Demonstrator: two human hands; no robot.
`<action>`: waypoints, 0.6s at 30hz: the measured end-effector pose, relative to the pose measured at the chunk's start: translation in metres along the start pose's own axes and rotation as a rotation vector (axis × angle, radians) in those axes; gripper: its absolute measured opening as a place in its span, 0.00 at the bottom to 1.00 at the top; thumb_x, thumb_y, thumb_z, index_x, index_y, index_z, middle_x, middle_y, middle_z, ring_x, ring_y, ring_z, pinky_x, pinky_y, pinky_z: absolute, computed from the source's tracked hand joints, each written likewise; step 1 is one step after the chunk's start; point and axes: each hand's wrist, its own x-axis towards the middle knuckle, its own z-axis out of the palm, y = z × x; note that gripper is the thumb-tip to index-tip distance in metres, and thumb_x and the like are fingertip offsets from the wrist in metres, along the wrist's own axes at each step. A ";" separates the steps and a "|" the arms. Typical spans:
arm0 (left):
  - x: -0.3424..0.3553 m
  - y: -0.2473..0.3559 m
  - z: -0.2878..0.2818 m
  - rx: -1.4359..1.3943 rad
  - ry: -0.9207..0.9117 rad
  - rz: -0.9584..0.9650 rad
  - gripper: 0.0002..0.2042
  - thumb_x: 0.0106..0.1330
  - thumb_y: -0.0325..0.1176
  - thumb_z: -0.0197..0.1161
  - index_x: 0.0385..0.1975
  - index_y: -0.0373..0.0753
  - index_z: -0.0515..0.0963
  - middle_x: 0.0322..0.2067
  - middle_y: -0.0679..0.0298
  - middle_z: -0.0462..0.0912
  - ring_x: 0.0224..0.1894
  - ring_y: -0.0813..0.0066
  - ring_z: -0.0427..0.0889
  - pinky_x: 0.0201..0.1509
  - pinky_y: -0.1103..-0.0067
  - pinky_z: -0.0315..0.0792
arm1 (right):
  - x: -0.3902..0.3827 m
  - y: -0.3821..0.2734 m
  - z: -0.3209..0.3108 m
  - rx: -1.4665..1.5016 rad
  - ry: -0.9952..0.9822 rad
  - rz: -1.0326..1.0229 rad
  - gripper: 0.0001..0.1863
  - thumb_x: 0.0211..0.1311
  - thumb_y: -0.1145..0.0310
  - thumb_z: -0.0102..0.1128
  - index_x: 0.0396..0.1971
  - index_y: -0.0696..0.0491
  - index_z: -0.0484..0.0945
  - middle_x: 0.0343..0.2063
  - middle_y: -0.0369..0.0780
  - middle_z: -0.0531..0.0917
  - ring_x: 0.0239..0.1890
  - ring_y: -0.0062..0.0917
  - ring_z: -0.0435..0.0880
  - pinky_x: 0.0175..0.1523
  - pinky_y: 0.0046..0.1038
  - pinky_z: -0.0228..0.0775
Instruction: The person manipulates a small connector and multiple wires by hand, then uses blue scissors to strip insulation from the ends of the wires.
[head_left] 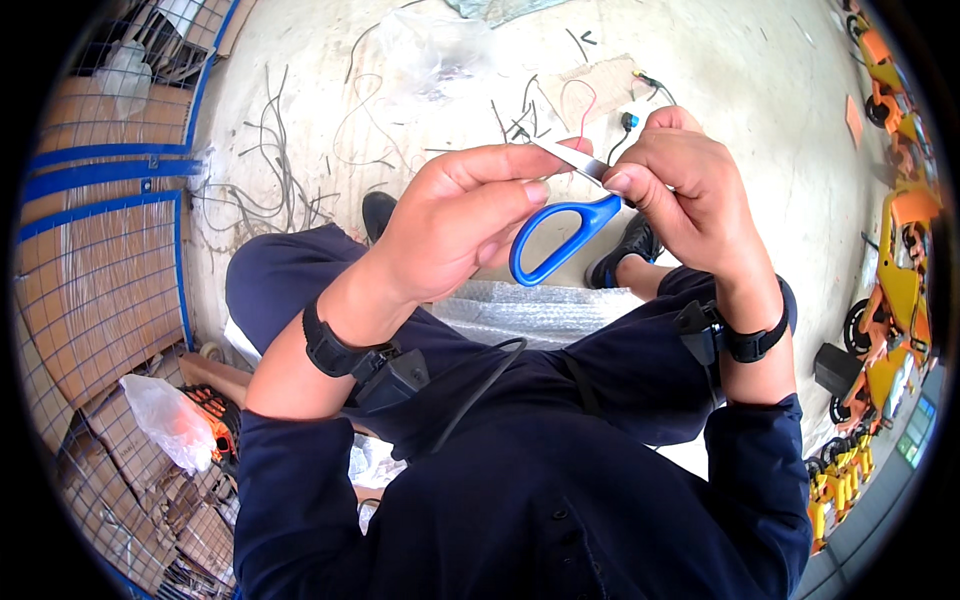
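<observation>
A pair of scissors (568, 240) with blue handles hangs between my hands, its silver blades aimed up and left. My right hand (690, 180) is closed, thumb and fingers pinched about the scissors near the pivot. My left hand (460, 205) is beside the blades. One of its fingers reaches along under the blade tips and the others are curled near the blue handle loop; what they hold, if anything, is hidden. A thin red wire (592, 98) runs up from the blade tips. Just beyond my right fingers is a dark cable with a blue connector (628, 121).
Loose black cables (275, 160) and cut pieces litter the pale floor. A cardboard piece (590, 88) and a clear plastic bag (435, 50) lie ahead. Blue wire-mesh cages (100, 270) with cardboard stand left; orange and yellow wheeled machines (900, 270) line the right. Bubble wrap (530, 312) lies between my legs.
</observation>
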 end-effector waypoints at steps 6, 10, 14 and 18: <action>0.001 0.001 -0.006 0.051 0.010 0.044 0.15 0.67 0.27 0.50 0.52 0.30 0.74 0.16 0.73 0.72 0.16 0.91 0.64 0.19 0.90 0.56 | -0.001 0.003 0.001 -0.002 0.031 -0.015 0.08 0.58 0.65 0.62 0.22 0.51 0.82 0.12 0.36 0.73 0.17 0.28 0.71 0.35 0.25 0.60; 0.000 0.002 -0.006 0.014 0.002 0.042 0.16 0.67 0.26 0.50 0.52 0.31 0.74 0.23 0.70 0.71 0.16 0.91 0.64 0.18 0.90 0.57 | -0.003 0.004 -0.001 -0.030 0.016 -0.006 0.07 0.58 0.65 0.62 0.23 0.51 0.82 0.13 0.36 0.75 0.18 0.29 0.73 0.36 0.25 0.62; -0.003 0.007 -0.001 -0.078 0.044 0.004 0.17 0.66 0.22 0.48 0.53 0.32 0.73 0.47 0.58 0.70 0.16 0.92 0.62 0.17 0.91 0.57 | -0.005 0.007 -0.003 0.038 0.053 -0.004 0.07 0.60 0.68 0.60 0.24 0.53 0.82 0.15 0.35 0.76 0.18 0.26 0.72 0.38 0.25 0.63; -0.004 0.005 -0.008 -0.136 -0.064 0.011 0.17 0.67 0.25 0.49 0.55 0.35 0.73 0.24 0.74 0.78 0.15 0.92 0.60 0.19 0.89 0.54 | -0.012 0.015 -0.016 0.216 0.149 0.244 0.11 0.66 0.67 0.55 0.28 0.57 0.79 0.15 0.32 0.73 0.21 0.15 0.69 0.33 0.20 0.63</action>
